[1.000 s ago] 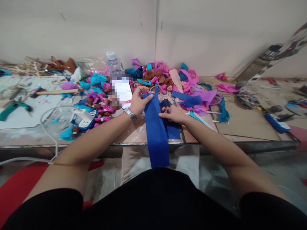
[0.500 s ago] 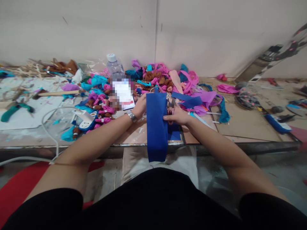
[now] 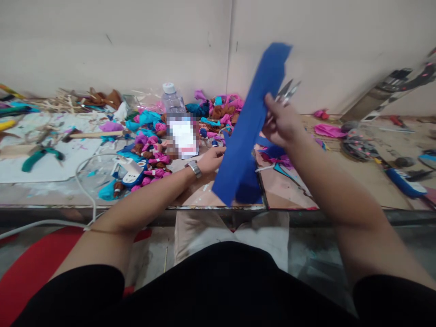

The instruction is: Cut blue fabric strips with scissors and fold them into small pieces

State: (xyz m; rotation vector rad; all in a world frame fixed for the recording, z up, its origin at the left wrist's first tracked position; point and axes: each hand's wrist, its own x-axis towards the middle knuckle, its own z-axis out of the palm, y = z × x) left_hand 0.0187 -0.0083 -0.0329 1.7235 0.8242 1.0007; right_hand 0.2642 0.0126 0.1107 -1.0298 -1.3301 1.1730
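Note:
A long blue strip of paper or cloth (image 3: 250,111) is held up at a slant above the worktable. My right hand (image 3: 284,121) pinches its right edge between thumb and fingers, and the same hand keeps hold of a pair of scissors (image 3: 289,92), blades pointing up and away. Just left of the strip's lower part, my left hand (image 3: 211,159) is low over the table with its fingers stretched out; their tips lie close to the strip or behind it, and I see nothing held. More blue material (image 3: 249,186) lies on the table under the strip.
Pink, blue and brown bundles (image 3: 158,156) crowd the table's left middle, around a lit phone (image 3: 185,136) and a bottle (image 3: 173,100). Green-handled pliers (image 3: 42,156) and a hammer (image 3: 95,134) lie left. A white cable (image 3: 89,195) hangs over the front edge.
My right hand has lifted the blue strip up and to the right, tilting it from nearly upright to slanted. My left hand has let go of its upper end and is lower.

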